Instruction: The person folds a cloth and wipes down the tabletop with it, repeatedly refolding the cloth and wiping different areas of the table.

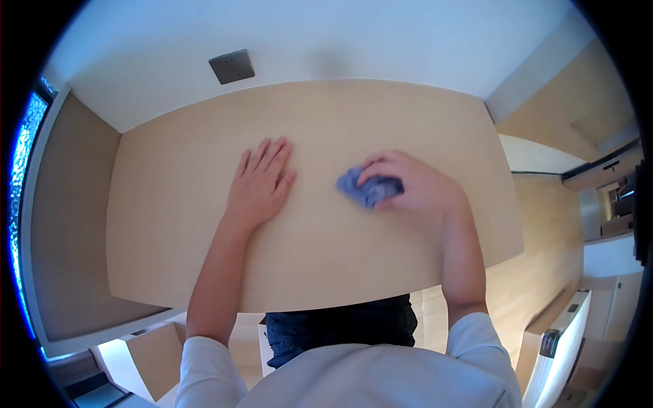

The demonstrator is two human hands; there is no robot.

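On the light wooden desk [326, 265] rests my left hand [258, 187], palm down with the fingers stretched out. To the right of it, my right hand [408, 180] is closed around a crumpled blue-grey cloth [364, 190]. The cloth sits against the desktop and bunches out on the left side of the fingers. Part of it is hidden under the palm.
A white wall [374, 41] with a dark grey socket plate [232, 66] runs along the desk's back edge. A brown panel [71, 217] borders the left side. Past the right edge lie the wooden floor [551, 231] and a white-topped box-like piece [558, 347].
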